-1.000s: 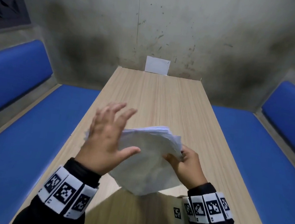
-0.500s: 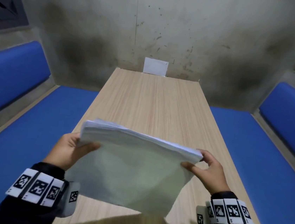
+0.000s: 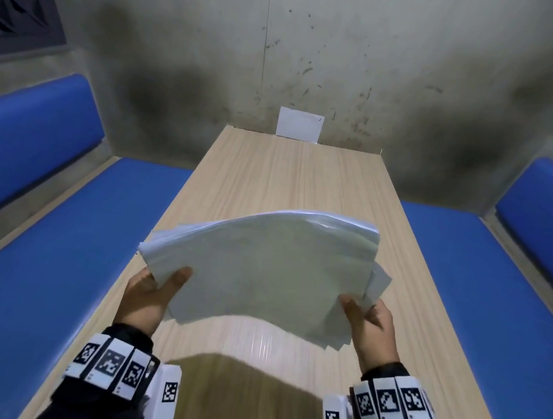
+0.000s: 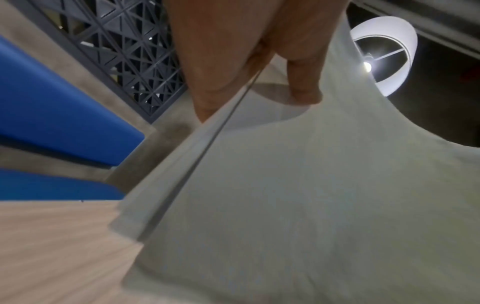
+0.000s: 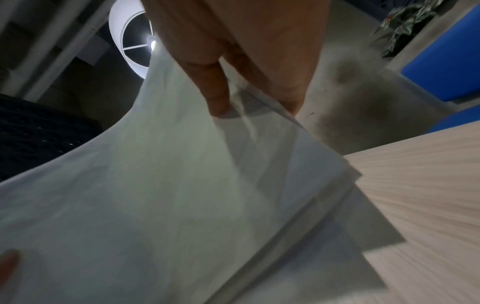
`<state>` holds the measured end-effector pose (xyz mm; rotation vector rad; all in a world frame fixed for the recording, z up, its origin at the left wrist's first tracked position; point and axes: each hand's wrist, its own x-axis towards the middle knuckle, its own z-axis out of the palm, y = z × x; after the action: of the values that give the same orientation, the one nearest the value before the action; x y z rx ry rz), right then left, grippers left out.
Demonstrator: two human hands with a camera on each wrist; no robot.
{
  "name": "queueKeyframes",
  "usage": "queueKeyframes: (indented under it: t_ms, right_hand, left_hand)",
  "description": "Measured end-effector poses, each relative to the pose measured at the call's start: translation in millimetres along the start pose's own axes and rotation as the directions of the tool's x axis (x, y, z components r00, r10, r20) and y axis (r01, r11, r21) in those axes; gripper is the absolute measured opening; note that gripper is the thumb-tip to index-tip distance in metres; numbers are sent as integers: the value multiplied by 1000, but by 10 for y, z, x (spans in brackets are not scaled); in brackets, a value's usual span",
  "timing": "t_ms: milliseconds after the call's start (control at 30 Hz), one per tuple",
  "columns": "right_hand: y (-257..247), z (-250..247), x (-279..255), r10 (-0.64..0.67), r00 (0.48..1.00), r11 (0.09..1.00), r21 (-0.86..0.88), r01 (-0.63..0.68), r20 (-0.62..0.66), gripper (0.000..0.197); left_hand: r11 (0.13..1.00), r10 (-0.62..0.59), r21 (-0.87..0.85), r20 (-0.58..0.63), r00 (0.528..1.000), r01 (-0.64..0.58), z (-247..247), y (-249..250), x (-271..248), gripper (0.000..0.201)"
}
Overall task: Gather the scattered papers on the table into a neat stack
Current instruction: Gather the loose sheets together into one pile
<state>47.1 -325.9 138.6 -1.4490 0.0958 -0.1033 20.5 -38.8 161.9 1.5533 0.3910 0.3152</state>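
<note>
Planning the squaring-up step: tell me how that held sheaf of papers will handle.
Likely floppy: the papers arch between the left hand and right hand. Probably prone to sliding apart: edges fan unevenly at the right side. Seemingly light.

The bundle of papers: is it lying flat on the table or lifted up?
Lifted. The papers bow upward between the left hand and right hand, each gripping a side, above the table.
</note>
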Motion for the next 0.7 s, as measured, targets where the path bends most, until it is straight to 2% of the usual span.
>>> queueKeyframes:
  t_ms: [100, 200, 267, 333, 400, 467, 533, 600, 700]
  right_hand:
    - [25, -38, -71, -20, 1000, 1000, -21, 21, 22, 20]
    - [232, -134, -74, 101, 993, 994, -51, -98, 55, 30]
    - [448, -178, -100, 201, 979, 972, -128, -196, 26, 39]
    - [651, -204, -121, 268, 963, 949, -163, -270, -32, 35]
    - [749, -199, -131, 297, 952, 936, -176, -306, -75, 33]
    - [711, -186, -127, 286, 952, 940, -159, -300, -107, 26]
    - [599, -171, -119, 247, 962, 963, -79, -256, -112, 20]
    - [484, -170, -112, 163, 982, 984, -52, -168, -99, 26]
    - [450, -185, -136, 110, 992, 991, -73, -114, -59, 37]
  left_hand:
    - [999, 2, 39, 10, 1000, -2, -30, -118, 4, 19]
    - [987, -119, 122, 104, 987, 106, -111, -457, 49, 28]
    - [980, -188, 98, 172, 967, 173, -125, -704, 25, 37]
    - [975, -219, 74, 212, 952, 208, -100, -894, -1, 28]
    - [975, -221, 29, 198, 955, 220, -54, -926, -29, 20]
    - [984, -180, 11, 174, 968, 180, -34, -887, -29, 35]
    - [994, -102, -24, 151, 983, 107, -30, -768, -58, 28]
    - [1000, -27, -8, 142, 990, 28, -28, -634, -83, 19]
    - [996, -22, 93, 148, 989, 8, -49, -689, -63, 31]
